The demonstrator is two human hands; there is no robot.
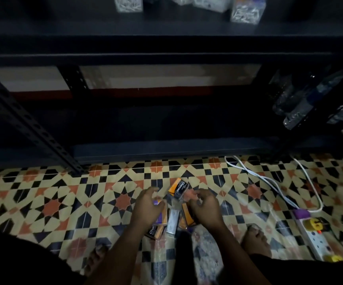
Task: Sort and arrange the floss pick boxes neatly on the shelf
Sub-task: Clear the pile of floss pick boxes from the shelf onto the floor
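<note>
Head view: a heap of floss pick boxes (171, 220) is seen on the tiled floor (43, 198), just in front of the dark shelf (166, 145), presumably gathered there for sorting. The left hand (148, 206) is laid over a purple box (158, 218), fingers loosely curled; a firm grip cannot be confirmed. The right hand (204, 206) hovers over orange boxes, fingers bent, apparently holding nothing. Beyond the heap, one orange box (179, 188) is printed "Charcoal". Other labels are too blurred.
</note>
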